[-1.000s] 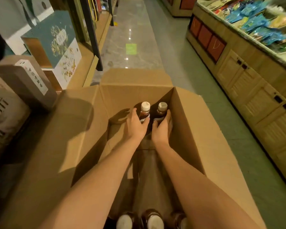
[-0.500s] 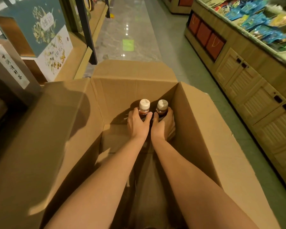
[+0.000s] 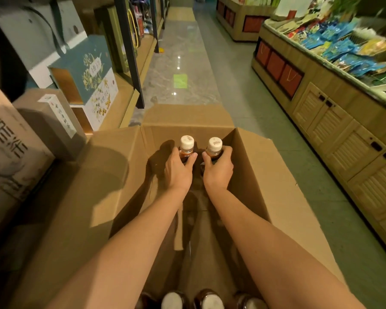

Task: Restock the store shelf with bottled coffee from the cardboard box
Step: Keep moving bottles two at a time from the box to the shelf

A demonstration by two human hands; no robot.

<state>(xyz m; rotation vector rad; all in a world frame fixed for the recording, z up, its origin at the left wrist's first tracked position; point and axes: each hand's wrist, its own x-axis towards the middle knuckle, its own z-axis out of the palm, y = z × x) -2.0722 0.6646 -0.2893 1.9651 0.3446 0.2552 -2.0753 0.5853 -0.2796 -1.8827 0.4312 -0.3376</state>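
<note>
left hand (image 3: 178,172) grips left bottle (image 3: 186,148), right hand (image 3: 217,170) grips right bottle (image 3: 214,150), both at far end inside cardboard box (image 3: 254,175); bottle bodies hidden by fingers, more bottles (image 3: 207,301) cut off at near end

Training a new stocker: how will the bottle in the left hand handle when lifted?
The bottle looks filled with dark liquid, so probably heavy for its size. The left hand wraps its shoulder, so it should lift upright.

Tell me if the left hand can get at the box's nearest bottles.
Probably not yet: the left hand grips the left far bottle, the right hand the right far bottle. The near bottles stand uncovered, so letting go frees the way.
</note>
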